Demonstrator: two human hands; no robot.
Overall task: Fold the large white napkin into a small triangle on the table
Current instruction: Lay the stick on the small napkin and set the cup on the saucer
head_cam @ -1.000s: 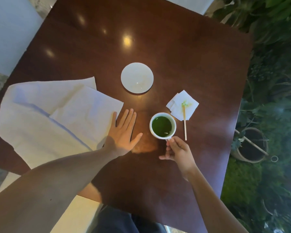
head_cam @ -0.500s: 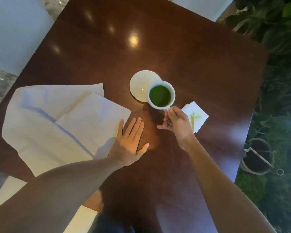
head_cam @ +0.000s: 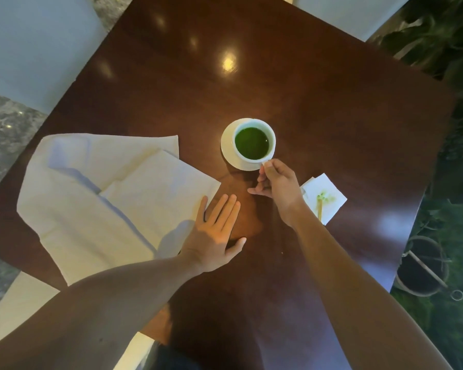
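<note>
The large white napkin [head_cam: 96, 198] lies loosely folded on the left part of the dark wooden table [head_cam: 318, 108], one flap laid over another. My left hand [head_cam: 217, 236] lies flat on the table with straight fingers, just right of the napkin's right corner. My right hand [head_cam: 275, 185] pinches the handle of a white cup [head_cam: 254, 141] filled with green drink. The cup sits over a white saucer [head_cam: 229, 153] at the table's middle.
A small white paper napkin [head_cam: 328, 194] with green stains and a wooden stick [head_cam: 319, 210] on it lies right of my right hand. Pale chairs stand beyond the table's far edges. Potted plants and a dark pot [head_cam: 422, 268] are on the right.
My right hand has carried the cup from beside the small napkin away from me and onto the saucer. My left hand has stayed flat by the napkin.
</note>
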